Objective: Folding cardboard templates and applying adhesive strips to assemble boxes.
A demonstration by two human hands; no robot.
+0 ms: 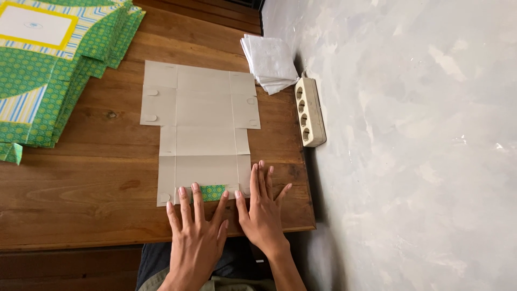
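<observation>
A flat, unfolded cardboard box blank (200, 126) lies grey side up on the wooden table (97, 178). Its near edge flap is folded over, showing a green patterned strip (211, 192). My left hand (196, 237) lies flat with the fingertips pressing on that folded flap. Just to its right, my right hand (263, 213) rests flat too, fingers spread, touching the blank's near right corner. Neither hand grips anything.
A stack of green patterned box blanks (51, 64) with a yellow-framed white label sits at the far left. A pile of white paper sheets (269, 62) lies at the far right beside a beige power strip (311, 112). A grey wall (420, 145) borders the table's right edge.
</observation>
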